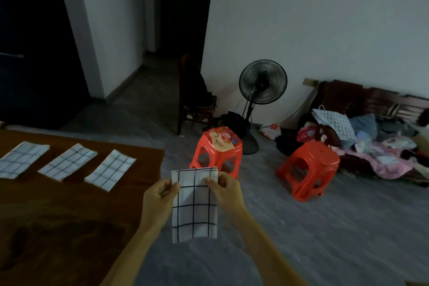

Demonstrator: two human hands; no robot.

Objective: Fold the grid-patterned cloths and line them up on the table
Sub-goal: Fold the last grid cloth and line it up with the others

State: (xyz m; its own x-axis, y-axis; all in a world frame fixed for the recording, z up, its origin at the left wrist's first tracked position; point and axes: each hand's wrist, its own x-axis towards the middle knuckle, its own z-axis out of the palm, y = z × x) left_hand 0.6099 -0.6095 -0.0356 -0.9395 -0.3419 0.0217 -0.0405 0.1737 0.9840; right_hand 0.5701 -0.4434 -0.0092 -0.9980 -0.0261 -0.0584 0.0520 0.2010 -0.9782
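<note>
Left hand (159, 195) and right hand (224, 189) each pinch a top corner of the hanging folded cloth (194, 204), grip closed on it, beside the worktop (69, 204) bearing three folded cloths (67, 161).

The dark brown table (69, 204) holds three folded white cloths with black grid lines (67, 161), side by side near its far edge.

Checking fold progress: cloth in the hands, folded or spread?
Folded. The held cloth hangs as a narrow strip with layered edges showing at its top, pinched by the left hand and right hand.
</note>
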